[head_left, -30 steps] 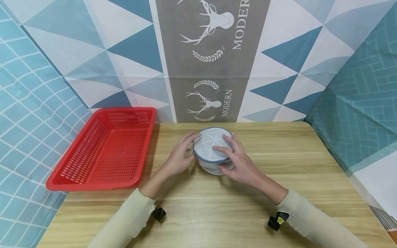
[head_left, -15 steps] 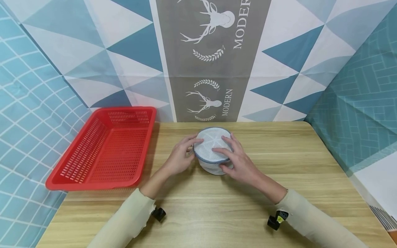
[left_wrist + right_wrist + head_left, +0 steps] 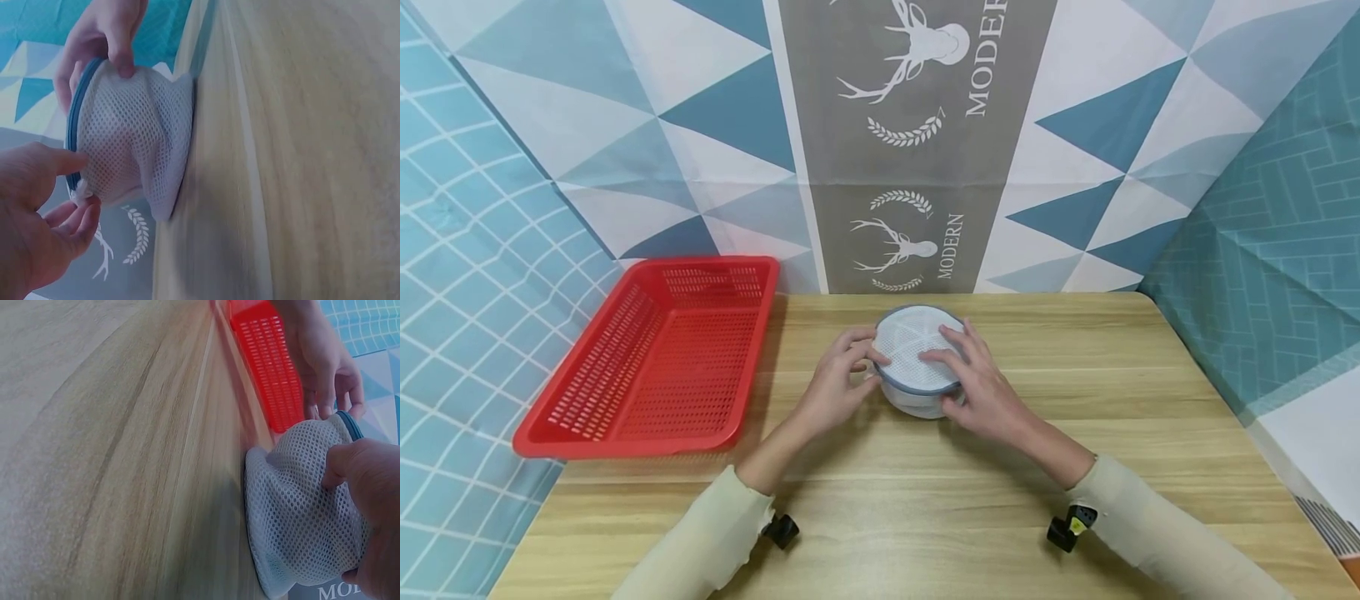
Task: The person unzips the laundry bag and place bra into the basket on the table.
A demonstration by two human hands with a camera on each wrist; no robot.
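Mesh bag (image 3: 910, 333): blue-edged top up, standing on the surface (image 3: 887, 517) between both hands.
Left hand (image 3: 833, 379): pinching the edge beside a white tab (image 3: 81, 189).
Right hand (image 3: 988, 392): thumb at the side, fingers over the top, gripping.
Edge work: likely locating the fastening; next seems to call for steady right-hand support.
Red basket (image 3: 625, 450): off to the left.

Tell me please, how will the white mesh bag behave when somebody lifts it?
If nothing is inside, the white mesh bag will probably feel light: its wall is netting full of holes. Its side likely gives under a squeeze, as it creases unevenly. The blue rim may be stiffer, because it shows a round outline.
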